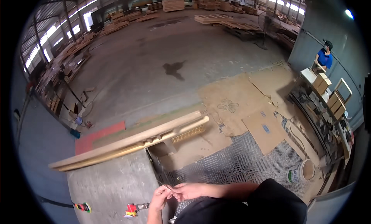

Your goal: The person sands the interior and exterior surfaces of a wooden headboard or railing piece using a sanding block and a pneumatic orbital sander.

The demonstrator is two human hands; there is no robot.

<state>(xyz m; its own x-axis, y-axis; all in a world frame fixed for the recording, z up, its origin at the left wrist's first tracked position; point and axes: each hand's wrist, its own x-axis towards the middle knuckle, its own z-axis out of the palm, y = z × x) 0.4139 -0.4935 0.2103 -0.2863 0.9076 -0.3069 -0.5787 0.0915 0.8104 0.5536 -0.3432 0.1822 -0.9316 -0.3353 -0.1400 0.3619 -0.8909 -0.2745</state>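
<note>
My left hand (159, 197) and my right hand (188, 190) meet in front of my body, beside the right edge of the grey worktable (112, 177). The fingers of both are pinched together around a thin, brownish piece (167, 186), too small to name. Left of my left hand, a red hand-held power tool (132, 208) with a yellow part lies on the tabletop. Farther left is a second tool (82, 207), red and green and round. Long, pale wooden rails (127, 141) lie across the table's far edge and stick out past its right side.
Flattened cardboard (264, 131) and a dark ribbed mat (247, 162) cover the floor to the right. A white bucket (300, 172) stands there. A cluttered rack (320, 108) runs along the right, with a person (324, 57) in blue behind it. Stacked timber (212, 18) lies far back.
</note>
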